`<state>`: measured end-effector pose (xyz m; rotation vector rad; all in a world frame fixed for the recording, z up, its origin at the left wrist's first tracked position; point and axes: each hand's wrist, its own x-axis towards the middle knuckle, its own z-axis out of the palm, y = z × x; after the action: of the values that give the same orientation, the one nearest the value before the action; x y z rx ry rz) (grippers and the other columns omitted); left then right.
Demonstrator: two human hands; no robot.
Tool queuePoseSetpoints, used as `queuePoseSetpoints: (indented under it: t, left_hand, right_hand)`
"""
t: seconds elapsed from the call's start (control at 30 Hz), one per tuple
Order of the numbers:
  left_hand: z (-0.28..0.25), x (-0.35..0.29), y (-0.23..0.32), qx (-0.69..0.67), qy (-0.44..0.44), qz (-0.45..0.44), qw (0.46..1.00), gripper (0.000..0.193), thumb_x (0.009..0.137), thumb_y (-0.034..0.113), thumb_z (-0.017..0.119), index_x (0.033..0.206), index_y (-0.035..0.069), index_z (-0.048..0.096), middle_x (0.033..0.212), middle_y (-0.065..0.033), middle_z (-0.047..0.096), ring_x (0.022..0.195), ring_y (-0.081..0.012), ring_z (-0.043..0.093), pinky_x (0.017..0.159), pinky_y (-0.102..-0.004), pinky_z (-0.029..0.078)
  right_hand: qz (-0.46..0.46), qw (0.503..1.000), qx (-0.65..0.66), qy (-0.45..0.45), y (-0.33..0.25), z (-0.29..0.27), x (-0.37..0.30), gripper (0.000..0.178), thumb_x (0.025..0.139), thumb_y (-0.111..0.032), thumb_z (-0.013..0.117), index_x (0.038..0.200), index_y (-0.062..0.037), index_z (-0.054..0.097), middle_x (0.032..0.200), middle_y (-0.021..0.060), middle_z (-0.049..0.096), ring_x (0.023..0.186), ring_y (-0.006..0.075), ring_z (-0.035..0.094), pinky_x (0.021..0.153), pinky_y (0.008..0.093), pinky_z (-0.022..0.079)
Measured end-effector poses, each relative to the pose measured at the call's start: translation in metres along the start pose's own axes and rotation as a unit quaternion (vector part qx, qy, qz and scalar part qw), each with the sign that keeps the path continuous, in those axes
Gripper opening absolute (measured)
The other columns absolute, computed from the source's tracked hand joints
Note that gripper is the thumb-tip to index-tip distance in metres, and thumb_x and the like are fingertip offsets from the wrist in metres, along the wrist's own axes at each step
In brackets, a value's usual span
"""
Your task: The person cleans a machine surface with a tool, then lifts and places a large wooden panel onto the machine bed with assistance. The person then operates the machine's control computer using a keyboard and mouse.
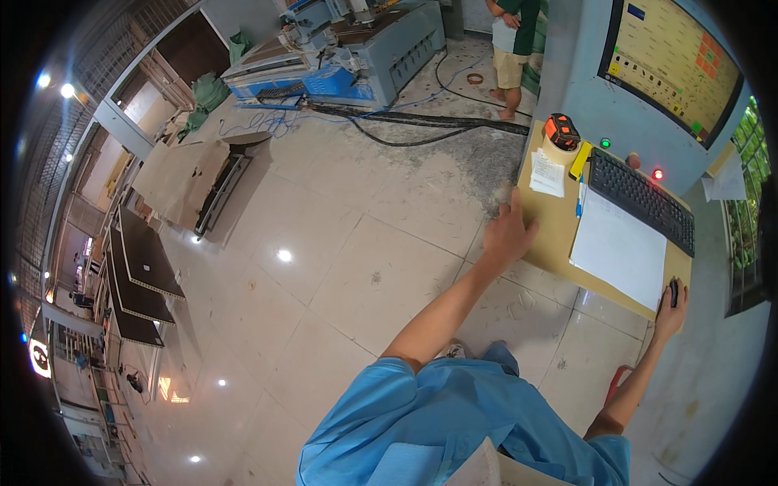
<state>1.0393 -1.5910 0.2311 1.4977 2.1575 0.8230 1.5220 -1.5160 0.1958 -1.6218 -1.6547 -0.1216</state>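
My right hand (pixel 671 313) is closed over a small black computer mouse (pixel 673 292) at the right corner of a yellowish shelf (pixel 553 235). At the shelf's left edge rests my left hand (pixel 507 232), its fingers apart and holding nothing. A black keyboard (pixel 643 199) lies at the back of the shelf, below a lit screen (pixel 671 61) set in a grey cabinet. White paper sheets (pixel 621 247) lie in front of the keyboard, with a blue-and-white pen (pixel 580 197) beside them.
An orange-and-black tape measure (pixel 562 131) sits on a tape roll (pixel 559 152) near a small paper pad (pixel 548 174). Black cables (pixel 405 121) cross the floor by a large blue-grey machine (pixel 397 61). Another person (pixel 512 49) stands beyond. Dark panels (pixel 142 271) stand at left.
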Motion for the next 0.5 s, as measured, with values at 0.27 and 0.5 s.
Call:
queuePoseSetpoints:
  t: [0.27, 0.5]
  left_hand:
    - [-0.0013, -0.0010, 0.0018, 0.006, -0.003, -0.004, 1.000, 0.086, 0.094, 0.043, 0.060, 0.158, 0.008, 0.015, 0.122, -0.0260, 0.058, 0.100, -0.0424, 0.068, 0.087, -0.0512, 0.056]
    - [-0.0034, -0.0019, 0.0030, 0.008, -0.009, -0.003, 1.000, 0.086, 0.094, 0.043, 0.060, 0.158, 0.007, 0.015, 0.122, -0.0262, 0.058, 0.100, -0.0422, 0.068, 0.087, -0.0511, 0.055]
  right_hand:
    - [-0.003, 1.000, -0.001, -0.006, 0.0009, -0.0003, 0.0003, 0.038, 0.098, -0.024, 0.063, 0.134, -0.0089, 0.064, 0.143, 0.0221, 0.055, 0.132, 0.0385, 0.053, 0.108, 0.0428, 0.043]
    - [0.001, 1.000, 0.005, -0.009, -0.0005, -0.0022, -0.0003, 0.038, 0.099, -0.023, 0.063, 0.134, -0.0094, 0.063, 0.143, 0.0224, 0.055, 0.132, 0.0386, 0.053, 0.108, 0.0428, 0.043]
